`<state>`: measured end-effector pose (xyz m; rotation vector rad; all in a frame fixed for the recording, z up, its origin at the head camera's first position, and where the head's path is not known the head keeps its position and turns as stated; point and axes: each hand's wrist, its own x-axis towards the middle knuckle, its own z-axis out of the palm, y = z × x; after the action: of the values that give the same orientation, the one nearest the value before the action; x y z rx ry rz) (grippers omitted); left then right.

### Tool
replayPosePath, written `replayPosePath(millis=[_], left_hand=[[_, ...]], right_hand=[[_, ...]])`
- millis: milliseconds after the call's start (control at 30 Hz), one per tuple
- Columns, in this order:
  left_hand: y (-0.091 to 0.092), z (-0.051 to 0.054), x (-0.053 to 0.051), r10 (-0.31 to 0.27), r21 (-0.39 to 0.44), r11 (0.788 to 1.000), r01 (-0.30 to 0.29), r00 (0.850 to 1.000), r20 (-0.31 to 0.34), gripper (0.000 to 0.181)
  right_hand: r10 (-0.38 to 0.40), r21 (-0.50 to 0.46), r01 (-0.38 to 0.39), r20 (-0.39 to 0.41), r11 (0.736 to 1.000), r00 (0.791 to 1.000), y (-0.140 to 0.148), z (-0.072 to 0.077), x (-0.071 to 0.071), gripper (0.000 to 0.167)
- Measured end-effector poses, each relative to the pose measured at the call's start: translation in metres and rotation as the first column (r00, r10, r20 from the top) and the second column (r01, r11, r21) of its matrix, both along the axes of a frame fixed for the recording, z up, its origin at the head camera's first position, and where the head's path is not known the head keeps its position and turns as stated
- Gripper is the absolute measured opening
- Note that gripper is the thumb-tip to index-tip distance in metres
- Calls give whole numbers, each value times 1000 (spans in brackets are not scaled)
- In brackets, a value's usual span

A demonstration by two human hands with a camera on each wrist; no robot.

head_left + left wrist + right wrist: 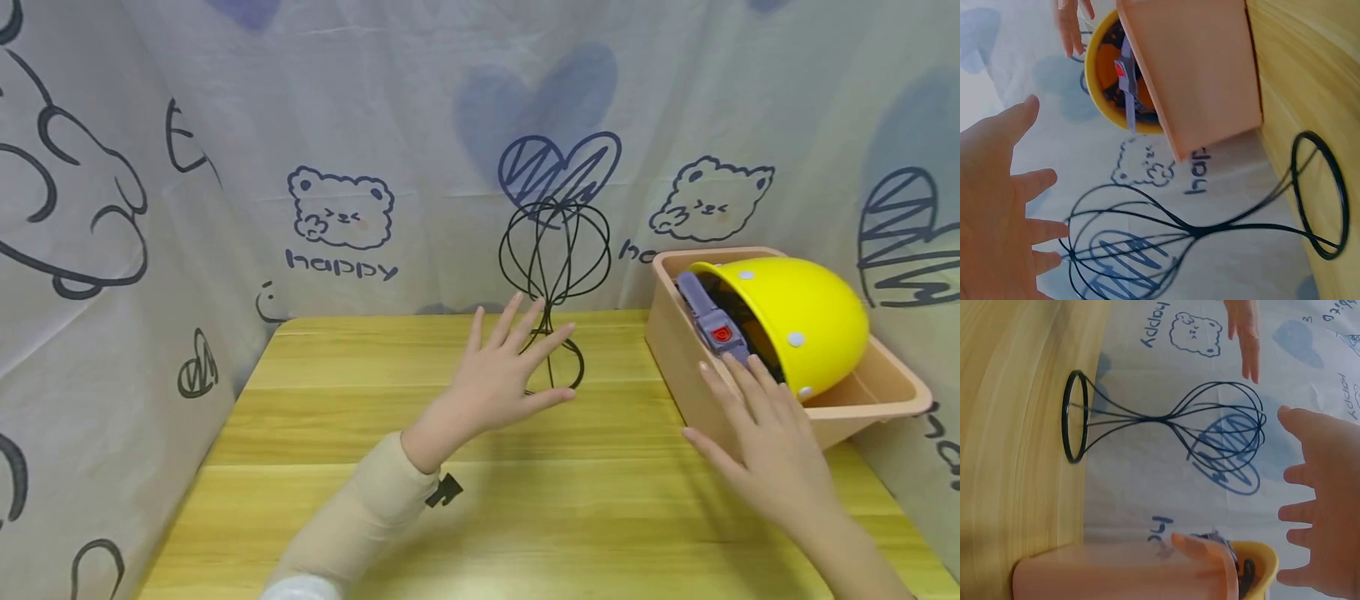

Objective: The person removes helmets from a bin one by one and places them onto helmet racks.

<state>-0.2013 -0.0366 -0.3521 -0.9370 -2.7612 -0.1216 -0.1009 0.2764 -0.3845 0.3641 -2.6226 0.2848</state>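
A black wire stand (548, 310), with a round cage top and a ring base, stands upright on the wooden table. My left hand (498, 379) is raised in front of it, fingers straight and spread, holding nothing. A yellow helmet (817, 312) with white dots lies tilted on its side in a peach plastic bin (675, 362). Its grey strap with a red-marked buckle (720, 333) hangs at the bin's left rim. My right hand (776, 454) hovers before the bin with extended fingers and nothing in its grasp; the right wrist view shows the fingers (1297, 512) apart from the stand.
The wooden table (322, 433) reaches back to a white cloth (427, 125) printed with hearts and bears. That cloth also hangs along the left and right sides. The bin takes up the table's right back part.
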Motion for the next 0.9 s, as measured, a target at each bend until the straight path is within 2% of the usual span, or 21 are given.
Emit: replayPosePath(millis=[200,367,567,700,900], left_hand=[[19,12,-4,-55,-4,998,55,997,-62,77],[36,20,-10,-75,-14,997,74,995,-67,79],[59,24,-17,-112,-35,993,110,992,-65,79],[74,25,-23,-143,-33,989,141,986,-90,79],[100,26,-32,-187,-8,982,186,980,-66,77]], right_hand=[[-46,-12,46,-39,999,998,19,3,13,74],[-56,-32,51,-147,998,988,33,1,20,72],[-75,-4,77,-257,997,964,47,3,20,91],[-111,30,123,-263,992,958,58,4,19,93],[-155,67,178,-261,982,953,80,1,13,94]])
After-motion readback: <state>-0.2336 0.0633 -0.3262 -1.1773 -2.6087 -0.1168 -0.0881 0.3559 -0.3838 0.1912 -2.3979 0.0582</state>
